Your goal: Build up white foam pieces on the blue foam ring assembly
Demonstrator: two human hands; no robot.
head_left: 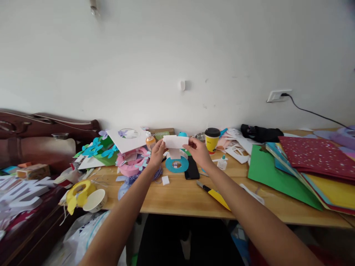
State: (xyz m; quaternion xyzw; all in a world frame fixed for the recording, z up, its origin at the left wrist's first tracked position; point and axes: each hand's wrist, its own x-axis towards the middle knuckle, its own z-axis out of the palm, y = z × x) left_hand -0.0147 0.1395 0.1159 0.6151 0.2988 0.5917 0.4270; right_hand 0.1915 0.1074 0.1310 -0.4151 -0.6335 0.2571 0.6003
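Table (172, 201): one, wooden. Sheet stack (327, 155): one, right end, reaching the front edge; a sleeve-height knock could slide sheets off. Full sheet count hidden by overlap.

Hands: two. Left hand (157, 153) nearly closed, thumb and fingers pinching the card's left end; right hand (200, 150) likewise at its right end. Uneven pull or too tight a pinch could crease or bend it.

Knife (219, 198): one, yellow, slanting toward the front edge below the right forearm. A lowered forearm could nudge it off, or get cut if the blade is out; blade state not clear.

Phone (192, 170): one, flat, mid-table, just beside the ring. Ring (176, 168): one, blue-faced, behind the hands' gap toward the back edge; a dropped card could land on it.

Cup (212, 142): one, dark lid, near the back edge; an outward elbow or hand swing could tip it.

Bowl (95, 200): one, front-left corner, tilted; left-arm contact could send it over.

Card (175, 142): one, white, held up level over the ring. Glue (222, 162): one bottle, right of the phone. Square (165, 180): one, white, left of the phone; easily swept away.
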